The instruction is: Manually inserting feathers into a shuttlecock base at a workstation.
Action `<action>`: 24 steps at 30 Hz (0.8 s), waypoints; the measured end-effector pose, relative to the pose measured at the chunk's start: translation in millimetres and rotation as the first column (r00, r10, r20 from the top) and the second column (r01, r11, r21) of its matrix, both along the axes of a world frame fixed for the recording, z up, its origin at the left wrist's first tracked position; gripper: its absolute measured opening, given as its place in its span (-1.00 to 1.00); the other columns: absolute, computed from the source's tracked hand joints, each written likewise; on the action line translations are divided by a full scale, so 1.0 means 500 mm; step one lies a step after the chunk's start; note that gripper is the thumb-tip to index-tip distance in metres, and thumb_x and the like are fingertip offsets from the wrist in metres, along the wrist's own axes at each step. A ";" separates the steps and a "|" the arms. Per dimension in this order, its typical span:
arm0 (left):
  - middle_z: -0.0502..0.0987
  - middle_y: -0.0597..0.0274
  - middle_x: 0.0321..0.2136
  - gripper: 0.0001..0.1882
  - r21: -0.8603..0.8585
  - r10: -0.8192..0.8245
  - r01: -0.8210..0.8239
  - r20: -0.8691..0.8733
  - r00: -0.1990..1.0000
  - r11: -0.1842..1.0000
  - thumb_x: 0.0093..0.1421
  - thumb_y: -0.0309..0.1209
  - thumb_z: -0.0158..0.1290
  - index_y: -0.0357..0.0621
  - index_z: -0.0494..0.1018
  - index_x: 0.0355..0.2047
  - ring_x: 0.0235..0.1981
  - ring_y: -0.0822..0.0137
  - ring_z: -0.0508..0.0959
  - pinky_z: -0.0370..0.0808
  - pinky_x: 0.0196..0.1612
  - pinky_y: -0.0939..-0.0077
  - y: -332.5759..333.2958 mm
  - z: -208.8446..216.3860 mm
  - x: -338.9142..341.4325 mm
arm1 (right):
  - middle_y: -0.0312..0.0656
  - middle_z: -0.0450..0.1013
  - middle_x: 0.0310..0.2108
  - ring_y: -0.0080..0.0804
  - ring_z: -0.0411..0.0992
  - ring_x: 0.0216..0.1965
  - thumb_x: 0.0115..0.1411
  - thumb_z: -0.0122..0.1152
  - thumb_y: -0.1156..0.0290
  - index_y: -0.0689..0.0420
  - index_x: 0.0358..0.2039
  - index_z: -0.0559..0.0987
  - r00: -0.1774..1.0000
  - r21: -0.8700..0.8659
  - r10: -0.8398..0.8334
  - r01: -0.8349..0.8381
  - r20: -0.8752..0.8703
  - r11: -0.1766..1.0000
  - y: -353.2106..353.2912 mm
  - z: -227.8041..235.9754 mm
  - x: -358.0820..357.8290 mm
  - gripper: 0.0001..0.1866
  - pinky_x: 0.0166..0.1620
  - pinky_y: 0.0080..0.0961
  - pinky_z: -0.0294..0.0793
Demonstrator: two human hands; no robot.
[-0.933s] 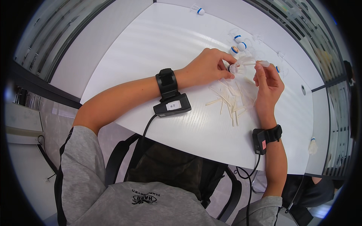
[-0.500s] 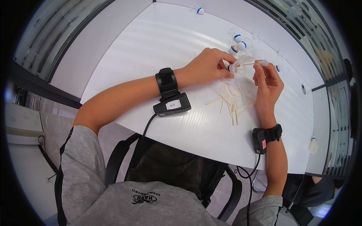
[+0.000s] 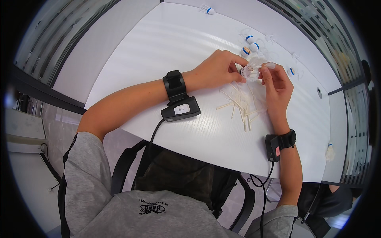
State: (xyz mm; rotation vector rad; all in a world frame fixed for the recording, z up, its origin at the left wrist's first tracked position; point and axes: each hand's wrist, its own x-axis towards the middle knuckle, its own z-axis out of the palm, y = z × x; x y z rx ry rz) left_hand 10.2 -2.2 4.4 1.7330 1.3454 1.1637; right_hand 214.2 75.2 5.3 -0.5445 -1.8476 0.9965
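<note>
My left hand (image 3: pixel 223 70) holds a partly feathered shuttlecock (image 3: pixel 250 73) by its base, thumb and fingers closed round it. The skirt of the shuttlecock points to the right. Close beside it, my right hand (image 3: pixel 280 84) pinches a white feather (image 3: pixel 270 65) between thumb and fingers, with the feather's inner end near the skirt. Whether that end touches the shuttlecock I cannot tell. Below both hands lies a loose heap of thin cream-coloured sticks, like quill shafts (image 3: pixel 239 101).
White-and-blue shuttlecock heads (image 3: pixel 254 47) and clear skirt pieces lie beyond my hands. One shuttlecock (image 3: pixel 210 10) rests at the far edge, another (image 3: pixel 291 71) at the right, and a feathered one (image 3: pixel 330 152) by the right partition. Cables hang from both wrist devices (image 3: pixel 181 109).
My right hand has moved left, bringing the pinched feather closer to the shuttlecock. My left hand keeps its hold with hardly any movement.
</note>
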 end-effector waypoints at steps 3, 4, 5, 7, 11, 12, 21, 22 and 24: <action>0.66 0.10 -0.41 -0.59 0.022 -0.027 0.027 0.003 1.000 0.999 0.14 -0.53 0.23 -0.37 0.52 0.01 -0.44 0.47 0.62 0.54 -0.30 0.60 0.005 -0.003 -0.001 | -0.26 0.58 -0.31 -0.61 0.47 -0.33 0.32 0.23 0.47 0.27 -0.15 0.57 0.999 -0.038 0.032 -0.032 -0.023 0.999 -0.009 0.004 -0.004 -0.84 -0.25 -0.66 0.42; 0.66 0.10 -0.41 -0.59 0.021 -0.026 0.026 0.002 1.000 0.999 0.14 -0.53 0.23 -0.37 0.52 0.01 -0.44 0.47 0.62 0.54 -0.30 0.60 0.005 -0.005 -0.002 | -0.26 0.58 -0.31 -0.61 0.47 -0.33 0.32 0.23 0.47 0.27 -0.15 0.57 0.999 -0.038 0.032 -0.033 -0.023 0.999 -0.009 0.004 -0.005 -0.84 -0.25 -0.66 0.42; 0.66 0.12 -0.41 -0.60 0.021 -0.025 0.025 0.006 1.000 0.999 0.13 -0.53 0.23 -0.36 0.52 0.01 -0.44 0.48 0.62 0.54 -0.30 0.60 0.005 -0.005 -0.002 | -0.25 0.58 -0.30 -0.60 0.48 -0.33 0.32 0.22 0.48 0.28 -0.15 0.57 0.999 -0.032 0.035 -0.036 -0.022 0.999 -0.009 0.004 -0.004 -0.85 -0.23 -0.65 0.44; 0.66 0.13 -0.42 -0.60 0.021 -0.025 0.024 0.009 1.000 0.999 0.13 -0.54 0.23 -0.34 0.53 0.00 -0.44 0.48 0.62 0.54 -0.30 0.60 0.005 -0.004 -0.001 | -0.24 0.57 -0.30 -0.58 0.48 -0.32 0.33 0.21 0.49 0.28 -0.15 0.57 0.999 -0.025 0.037 -0.038 -0.020 0.999 -0.008 0.004 -0.004 -0.85 -0.20 -0.64 0.45; 0.66 0.08 -0.42 -0.57 0.020 -0.018 0.018 -0.005 1.000 1.000 0.13 -0.52 0.24 -0.40 0.50 0.02 -0.43 0.46 0.64 0.54 -0.29 0.59 0.003 -0.001 0.001 | -0.23 0.57 -0.28 -0.57 0.49 -0.30 0.32 0.21 0.50 0.29 -0.15 0.56 1.000 0.010 0.020 -0.020 -0.007 1.000 -0.007 0.002 -0.003 -0.85 -0.18 -0.63 0.47; 0.66 0.06 -0.42 -0.56 0.010 -0.008 0.008 -0.010 1.000 1.000 0.13 -0.51 0.24 -0.43 0.49 0.02 -0.42 0.45 0.64 0.55 -0.28 0.59 0.001 0.002 0.001 | -0.22 0.57 -0.28 -0.57 0.49 -0.30 0.32 0.21 0.51 0.29 -0.15 0.56 1.000 0.019 0.010 -0.010 -0.002 1.000 -0.007 0.001 -0.003 -0.85 -0.18 -0.63 0.47; 0.67 0.01 -0.43 -0.53 0.016 -0.005 0.006 -0.030 1.000 1.000 0.14 -0.49 0.24 -0.48 0.46 0.03 -0.41 0.42 0.66 0.54 -0.28 0.59 0.000 0.005 0.001 | -0.25 0.57 -0.29 -0.60 0.48 -0.30 0.31 0.22 0.51 0.29 -0.15 0.58 0.999 0.050 -0.011 0.010 0.034 0.999 -0.002 -0.002 -0.001 -0.85 -0.25 -0.65 0.44; 0.67 0.01 -0.43 -0.53 0.015 -0.005 0.005 -0.030 1.000 1.000 0.14 -0.49 0.24 -0.48 0.46 0.03 -0.41 0.42 0.66 0.54 -0.28 0.59 0.000 0.004 0.001 | -0.25 0.57 -0.29 -0.60 0.48 -0.30 0.31 0.22 0.51 0.29 -0.15 0.58 0.999 0.050 -0.011 0.010 0.034 0.999 -0.001 -0.003 -0.001 -0.85 -0.25 -0.65 0.44; 0.67 0.02 -0.43 -0.54 0.014 -0.014 0.015 -0.019 1.000 1.000 0.15 -0.49 0.24 -0.48 0.46 0.04 -0.40 0.42 0.66 0.54 -0.28 0.59 0.001 0.002 -0.001 | -0.28 0.56 -0.30 -0.63 0.47 -0.30 0.31 0.23 0.51 0.26 -0.16 0.59 0.999 0.061 -0.017 0.014 0.049 0.998 0.001 -0.005 -0.002 -0.86 -0.28 -0.67 0.41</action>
